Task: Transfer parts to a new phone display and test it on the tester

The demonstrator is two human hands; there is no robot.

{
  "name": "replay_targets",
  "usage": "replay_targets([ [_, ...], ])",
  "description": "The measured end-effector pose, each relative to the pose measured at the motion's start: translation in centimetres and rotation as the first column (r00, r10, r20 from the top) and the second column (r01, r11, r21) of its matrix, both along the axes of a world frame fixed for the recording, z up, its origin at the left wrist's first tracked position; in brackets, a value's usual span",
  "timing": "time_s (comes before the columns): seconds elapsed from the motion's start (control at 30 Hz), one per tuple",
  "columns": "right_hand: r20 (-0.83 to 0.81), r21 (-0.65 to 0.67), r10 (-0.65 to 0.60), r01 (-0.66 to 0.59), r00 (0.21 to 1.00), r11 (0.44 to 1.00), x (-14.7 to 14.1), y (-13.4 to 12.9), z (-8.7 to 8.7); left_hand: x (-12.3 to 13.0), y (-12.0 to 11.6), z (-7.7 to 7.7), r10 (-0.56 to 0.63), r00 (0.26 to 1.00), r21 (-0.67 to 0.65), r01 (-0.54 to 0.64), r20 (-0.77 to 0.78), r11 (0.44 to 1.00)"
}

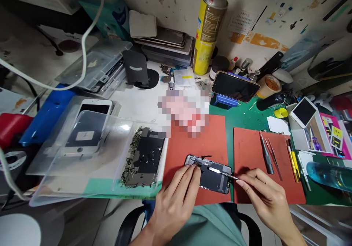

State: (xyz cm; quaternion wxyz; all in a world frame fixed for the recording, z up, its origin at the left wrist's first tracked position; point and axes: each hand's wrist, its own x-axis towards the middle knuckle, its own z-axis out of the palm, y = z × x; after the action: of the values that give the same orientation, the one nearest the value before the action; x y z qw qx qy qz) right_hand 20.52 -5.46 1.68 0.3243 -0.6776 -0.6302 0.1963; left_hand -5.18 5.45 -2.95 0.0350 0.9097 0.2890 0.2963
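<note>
A phone screen assembly (213, 182) lies back side up on the red mat (198, 143), with its dark backing and silver metal parts showing. My left hand (176, 191) presses its closed fingers on the screen's upper left end and steadies it; the fingertips partly cover that end. Between the thumb and fingers of my right hand (265, 193) is a thin metal pry tool (224, 173). Its flat, bright blade is over the middle of the dark backing, and I cannot tell whether it touches.
A clear plastic box holds small metal phone parts (143, 158) at left. On a second red mat (247, 147) lie a screwdriver (266, 156), tweezers (275, 158) and pens (293, 161). Behind stand a propped smartphone (235, 86) and a yellow spray can (210, 29).
</note>
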Motion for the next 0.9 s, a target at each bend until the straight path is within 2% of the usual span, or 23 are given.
replay_targets([
  [0.4,0.029,0.037,-0.029,0.028,0.999,0.999,-1.0,0.3,-0.9,-0.2,-0.1,0.0,-0.011,1.0,-0.018,0.011,0.007,1.0],
  [0.6,0.069,0.061,-0.049,0.045,0.996,0.997,-1.8,0.7,-1.3,0.0,0.0,0.6,-0.013,1.0,-0.012,0.013,0.0,1.0],
  [0.9,0.157,0.154,-0.018,-0.006,0.987,0.988,-3.5,1.8,-1.5,0.0,0.2,1.0,-0.025,1.0,0.003,0.025,0.008,1.0],
])
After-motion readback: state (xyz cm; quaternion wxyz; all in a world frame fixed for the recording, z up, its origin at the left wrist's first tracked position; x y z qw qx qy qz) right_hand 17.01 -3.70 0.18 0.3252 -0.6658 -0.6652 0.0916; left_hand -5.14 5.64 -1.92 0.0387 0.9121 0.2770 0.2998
